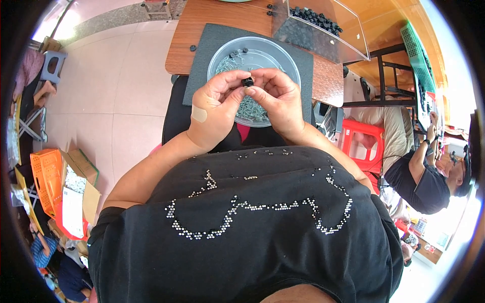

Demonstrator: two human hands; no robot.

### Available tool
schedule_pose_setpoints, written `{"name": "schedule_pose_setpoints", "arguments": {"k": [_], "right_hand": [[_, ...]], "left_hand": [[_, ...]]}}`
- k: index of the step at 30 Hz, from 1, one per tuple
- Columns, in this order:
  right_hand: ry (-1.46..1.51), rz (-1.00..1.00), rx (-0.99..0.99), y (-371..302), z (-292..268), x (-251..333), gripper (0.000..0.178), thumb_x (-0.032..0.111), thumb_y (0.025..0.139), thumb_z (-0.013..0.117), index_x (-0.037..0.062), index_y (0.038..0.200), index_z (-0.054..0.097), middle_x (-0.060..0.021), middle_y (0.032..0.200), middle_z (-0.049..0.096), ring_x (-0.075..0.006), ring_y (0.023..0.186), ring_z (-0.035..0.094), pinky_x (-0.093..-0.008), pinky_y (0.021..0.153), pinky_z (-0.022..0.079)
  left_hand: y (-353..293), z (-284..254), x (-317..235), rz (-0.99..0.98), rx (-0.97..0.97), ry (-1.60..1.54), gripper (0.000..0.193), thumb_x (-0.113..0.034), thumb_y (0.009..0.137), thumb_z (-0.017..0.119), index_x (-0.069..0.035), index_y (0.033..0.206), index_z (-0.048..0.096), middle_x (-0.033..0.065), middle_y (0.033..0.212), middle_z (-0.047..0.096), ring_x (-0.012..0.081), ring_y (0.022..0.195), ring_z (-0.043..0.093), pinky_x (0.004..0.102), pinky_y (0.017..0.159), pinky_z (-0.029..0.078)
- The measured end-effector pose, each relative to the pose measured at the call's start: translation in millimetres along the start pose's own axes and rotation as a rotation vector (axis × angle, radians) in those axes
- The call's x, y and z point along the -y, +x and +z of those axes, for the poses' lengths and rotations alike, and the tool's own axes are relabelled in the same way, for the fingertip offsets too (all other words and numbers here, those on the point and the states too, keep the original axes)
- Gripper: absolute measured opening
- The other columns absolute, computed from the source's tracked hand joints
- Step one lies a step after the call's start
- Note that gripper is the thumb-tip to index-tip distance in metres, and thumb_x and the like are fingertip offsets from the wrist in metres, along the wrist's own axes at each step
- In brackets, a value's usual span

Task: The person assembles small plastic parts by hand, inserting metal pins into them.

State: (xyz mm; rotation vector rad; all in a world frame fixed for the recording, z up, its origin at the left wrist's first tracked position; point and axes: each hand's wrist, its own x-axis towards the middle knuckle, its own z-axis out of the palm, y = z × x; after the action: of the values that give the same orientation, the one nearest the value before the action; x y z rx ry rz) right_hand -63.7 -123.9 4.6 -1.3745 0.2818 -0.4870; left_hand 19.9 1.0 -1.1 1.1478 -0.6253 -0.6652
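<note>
A small black round part (247,82) is pinched between both hands, over a grey plastic basin (291,58). My left hand (214,103), with a beige plaster near the wrist, grips it from the left between thumb and fingers. From the right, the thumb and fingertips of my right hand (279,98) close on the same part. Many thin silvery-green screws (254,112) lie in the basin below. A few black parts (234,53) sit among screws on its far left side. Fingertips cover some of the held part, so its exact kind is unclear.
The basin stands on a dark mat (202,53) on a wooden table (182,30). Behind it to the right is a clear box (348,50) of black parts (316,21). A red stool (371,134) and a co-worker (422,174) are at right; an orange crate (45,174) stands left.
</note>
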Motion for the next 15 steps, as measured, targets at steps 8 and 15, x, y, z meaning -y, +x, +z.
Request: {"name": "schedule_pose_setpoints", "arguments": {"k": [8, 15], "right_hand": [[-0.045, -0.003, 0.047, -2.8, -2.3, -4.4, 0.017, 0.003, 0.080, 0.069, 0.0024, 0.096, 0.064, 0.0016, 0.082, 0.055, -0.0051, 0.075, 0.050, -0.0205, 0.066, 0.042], [0.056, 0.006, 0.029, -5.8, 3.2, -9.2, 0.016, 0.003, 0.082, 0.068, 0.0031, 0.096, 0.061, 0.0033, 0.080, 0.055, -0.0038, 0.072, 0.048, -0.0193, 0.065, 0.041]], "left_hand": [[-3.7, 2.1, -1.5, 0.121, -0.038, 0.167, 0.023, 0.005, 0.088, 0.052, 0.003, 0.110, 0.055, 0.0088, 0.101, 0.062, 0.0118, 0.092, 0.060, 0.0238, 0.080, 0.049], [-6.3, 0.1, 4.2, 0.095, -0.033, 0.148, 0.022, 0.002, 0.091, 0.049, 0.003, 0.113, 0.052, 0.0103, 0.106, 0.060, 0.0127, 0.097, 0.058, 0.0236, 0.085, 0.046]]}}
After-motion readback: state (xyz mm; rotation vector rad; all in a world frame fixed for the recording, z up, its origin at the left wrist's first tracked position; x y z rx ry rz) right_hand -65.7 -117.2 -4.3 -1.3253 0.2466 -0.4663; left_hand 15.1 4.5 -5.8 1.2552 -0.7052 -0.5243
